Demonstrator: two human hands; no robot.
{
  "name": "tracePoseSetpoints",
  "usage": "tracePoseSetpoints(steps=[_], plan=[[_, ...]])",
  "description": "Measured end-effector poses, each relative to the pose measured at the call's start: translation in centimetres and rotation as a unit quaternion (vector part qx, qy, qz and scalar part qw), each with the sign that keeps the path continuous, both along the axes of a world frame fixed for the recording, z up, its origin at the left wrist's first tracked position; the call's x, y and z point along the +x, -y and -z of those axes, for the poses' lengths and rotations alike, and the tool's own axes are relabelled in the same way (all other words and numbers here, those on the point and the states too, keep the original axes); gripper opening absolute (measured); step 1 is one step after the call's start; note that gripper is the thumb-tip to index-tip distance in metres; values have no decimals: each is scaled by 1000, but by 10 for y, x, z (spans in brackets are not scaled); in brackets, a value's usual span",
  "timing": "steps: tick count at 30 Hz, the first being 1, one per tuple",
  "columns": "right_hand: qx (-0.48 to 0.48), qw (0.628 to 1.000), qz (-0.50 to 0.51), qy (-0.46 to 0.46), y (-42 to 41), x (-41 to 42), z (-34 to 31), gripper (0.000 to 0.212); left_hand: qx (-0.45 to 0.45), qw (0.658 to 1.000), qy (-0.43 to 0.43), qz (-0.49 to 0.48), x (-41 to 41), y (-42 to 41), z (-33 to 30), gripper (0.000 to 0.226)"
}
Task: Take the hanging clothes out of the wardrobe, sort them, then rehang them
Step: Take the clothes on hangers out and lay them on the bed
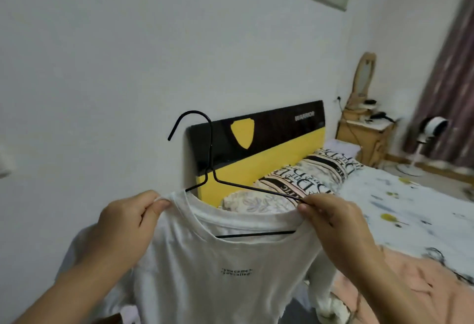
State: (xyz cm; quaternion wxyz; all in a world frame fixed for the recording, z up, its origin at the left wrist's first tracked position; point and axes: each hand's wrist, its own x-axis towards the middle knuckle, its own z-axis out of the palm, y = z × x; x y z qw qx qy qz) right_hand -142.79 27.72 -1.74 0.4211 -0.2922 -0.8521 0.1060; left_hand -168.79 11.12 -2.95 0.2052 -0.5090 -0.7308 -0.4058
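The shirt (205, 259) hangs above the bed's (410, 208) near edge, half on the hanger (210, 159). The left grip (125, 221) pinches its covered shoulder; the right grip (331, 216) pinches collar and the bare wire arm, which slopes up toward the hook.

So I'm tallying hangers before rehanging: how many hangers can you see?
1: a black wire hanger inside the white T-shirt, held up by both hands. Others may lie hidden on the bed.
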Motion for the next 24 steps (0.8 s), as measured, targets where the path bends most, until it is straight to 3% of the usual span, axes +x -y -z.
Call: tracePoseSetpoints(steps=[3, 6, 13, 19, 24], plan=[[-24, 997, 77, -5, -6, 38, 7, 20, -9, 995, 19, 101, 16, -47, 1, 22], [-48, 988, 145, -25, 1, 78, 15, 20, -17, 980, 31, 193, 38, -86, 5, 35], [-68, 951, 300, -24, 35, 170, 37, 25, -60, 922, 33, 380, 114, -148, 24, 43], [-82, 917, 387, -42, 52, 234, 46, 35, -85, 884, 25, 458, 183, -183, 39, 42], [-107, 895, 431, -46, 43, 283, 50, 39, -113, 861, 31, 494, 237, -219, 47, 22]])
